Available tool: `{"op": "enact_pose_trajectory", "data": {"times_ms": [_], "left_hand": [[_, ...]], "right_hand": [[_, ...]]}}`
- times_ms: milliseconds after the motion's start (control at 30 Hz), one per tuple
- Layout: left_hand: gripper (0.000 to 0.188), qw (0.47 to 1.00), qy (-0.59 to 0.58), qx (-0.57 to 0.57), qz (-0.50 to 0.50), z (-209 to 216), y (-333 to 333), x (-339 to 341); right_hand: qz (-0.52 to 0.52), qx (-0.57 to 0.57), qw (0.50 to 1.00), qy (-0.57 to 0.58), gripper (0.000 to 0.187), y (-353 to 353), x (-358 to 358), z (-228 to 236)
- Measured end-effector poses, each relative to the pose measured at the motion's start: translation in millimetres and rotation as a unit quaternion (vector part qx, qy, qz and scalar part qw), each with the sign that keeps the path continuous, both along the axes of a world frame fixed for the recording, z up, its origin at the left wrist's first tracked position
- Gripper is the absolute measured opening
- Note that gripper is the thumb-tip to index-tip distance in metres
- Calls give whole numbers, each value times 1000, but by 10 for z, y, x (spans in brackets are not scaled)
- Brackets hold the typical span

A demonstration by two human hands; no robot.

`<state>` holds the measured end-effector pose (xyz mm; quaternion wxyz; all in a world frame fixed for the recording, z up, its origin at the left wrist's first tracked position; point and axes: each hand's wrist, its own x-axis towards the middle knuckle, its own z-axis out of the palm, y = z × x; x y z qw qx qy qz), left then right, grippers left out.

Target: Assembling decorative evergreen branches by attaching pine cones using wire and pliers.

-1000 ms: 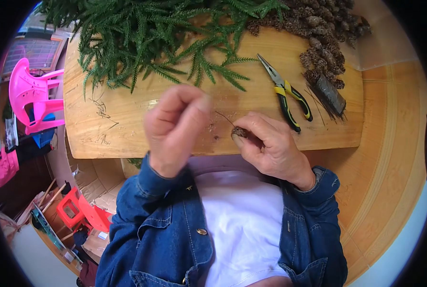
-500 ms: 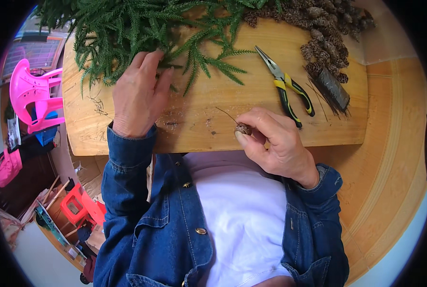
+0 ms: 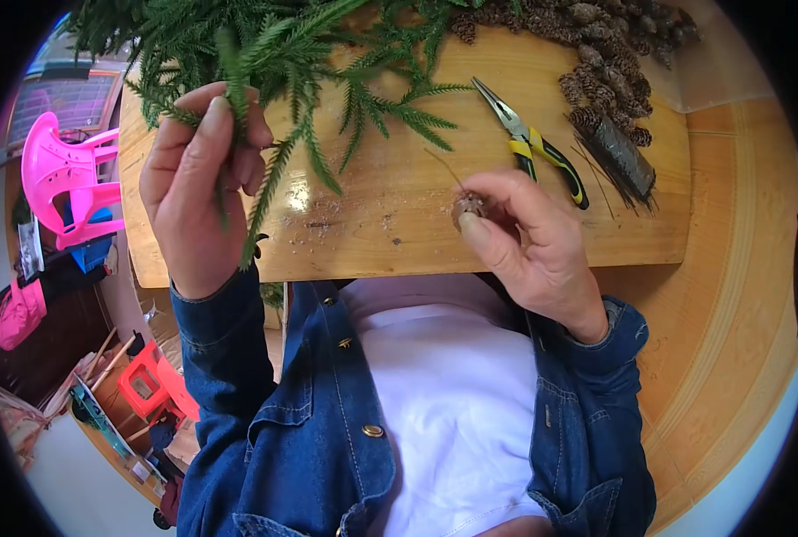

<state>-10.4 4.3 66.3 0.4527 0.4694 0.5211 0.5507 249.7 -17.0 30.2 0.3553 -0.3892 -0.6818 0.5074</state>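
Left hand (image 3: 204, 188) fingers closed on a green sprig (image 3: 269, 174) above the wooden board (image 3: 381, 233). Right hand (image 3: 529, 242) pinches a small pine cone (image 3: 468, 207).

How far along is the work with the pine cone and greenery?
Early. Already done: a wire stem sticks out of the small pine cone pinched in the right hand. In hand: the left hand lifts an evergreen sprig. Left: sprig and cone are still apart; the cone pile and pliers lie untouched.
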Motion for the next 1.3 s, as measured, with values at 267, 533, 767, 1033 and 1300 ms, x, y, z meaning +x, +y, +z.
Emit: {"op": "enact_pose_trajectory", "data": {"times_ms": [267, 533, 767, 1033, 1300], "left_hand": [[25, 933, -344, -63, -82, -156, -118, 43], [23, 906, -394, -75, -136, -342, -143, 155], [22, 897, -400, -101, -158, -455, -186, 280], [29, 957, -177, -106, -205, -418, -192, 332], [29, 968, -138, -116, -175, -489, -269, 421]], "right_hand": [[0, -75, 992, 100, 27, 74, -19, -1], [-33, -20, 977, 209, 35, 139, -189, -108], [24, -186, 930, 317, 26, 163, -192, -124], [-10, -142, 952, 270, 24, 94, -164, -229], [-48, -112, 971, 206, 21, 51, -149, -312]]}}
